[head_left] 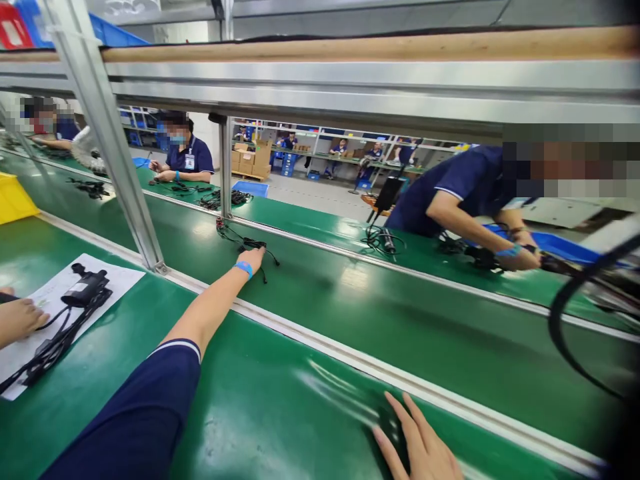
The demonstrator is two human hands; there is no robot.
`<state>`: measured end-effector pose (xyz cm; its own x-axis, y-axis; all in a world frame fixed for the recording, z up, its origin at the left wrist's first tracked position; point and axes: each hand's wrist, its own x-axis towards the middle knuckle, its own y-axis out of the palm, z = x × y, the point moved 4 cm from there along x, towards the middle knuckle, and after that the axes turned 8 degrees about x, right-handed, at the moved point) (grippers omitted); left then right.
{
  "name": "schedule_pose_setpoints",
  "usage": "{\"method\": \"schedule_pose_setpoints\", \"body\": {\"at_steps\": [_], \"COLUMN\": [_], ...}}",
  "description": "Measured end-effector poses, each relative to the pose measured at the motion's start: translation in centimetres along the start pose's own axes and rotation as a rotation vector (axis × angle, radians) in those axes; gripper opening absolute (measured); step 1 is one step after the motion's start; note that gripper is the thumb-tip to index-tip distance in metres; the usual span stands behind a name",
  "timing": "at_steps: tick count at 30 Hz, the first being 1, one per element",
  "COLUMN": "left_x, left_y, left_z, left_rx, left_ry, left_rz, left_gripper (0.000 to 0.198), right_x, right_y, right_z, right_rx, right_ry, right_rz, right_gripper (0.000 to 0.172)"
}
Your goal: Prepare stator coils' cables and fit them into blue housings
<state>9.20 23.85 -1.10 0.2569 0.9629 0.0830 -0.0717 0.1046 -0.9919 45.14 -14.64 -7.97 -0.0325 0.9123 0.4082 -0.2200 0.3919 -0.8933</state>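
My left hand (251, 259) reaches out over the green belt beyond the metal rail, a blue band on its wrist. Its fingers are closed on a bundle of black cables (270, 253), whose loose ends trail onto the belt; the fingertips are partly hidden. Near the bottom edge, my right hand (420, 443) hovers above the green worktop (280, 400) with fingers spread and nothing in them. To the left, a black pump-like device (86, 287) with bundled cords lies on a white sheet of paper (127, 275).
Another person's hand (23, 321) is at the paper. A metal post (113, 133) rises on the left beside a yellow bin (17, 200). Across the belt, a co-worker (465, 187) bends over cables near a blue tray (565, 247). A metal beam (350, 87) crosses overhead.
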Motion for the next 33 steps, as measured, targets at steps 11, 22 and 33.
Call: {"method": "schedule_pose_setpoints", "body": {"at_steps": [11, 22, 33], "left_x": [5.1, 5.0, -0.4], "left_y": [-1.3, -2.5, -9.6], "left_z": [-0.4, -1.8, -2.0], "left_rx": [0.074, 0.024, -0.038], "left_ry": [0.007, 0.038, 0.144], "left_rz": [-0.012, -0.067, -0.282], "left_gripper": [0.039, 0.037, 0.039], "right_x": [-0.3, -0.5, 0.1], "right_y": [-1.1, -0.8, -0.7], "right_z": [1.8, 1.7, 1.9], "right_rx": [-0.007, 0.022, 0.059], "right_ry": [0.054, 0.126, 0.14], "right_rz": [-0.057, 0.013, 0.027], "right_gripper": [0.057, 0.059, 0.059]}}
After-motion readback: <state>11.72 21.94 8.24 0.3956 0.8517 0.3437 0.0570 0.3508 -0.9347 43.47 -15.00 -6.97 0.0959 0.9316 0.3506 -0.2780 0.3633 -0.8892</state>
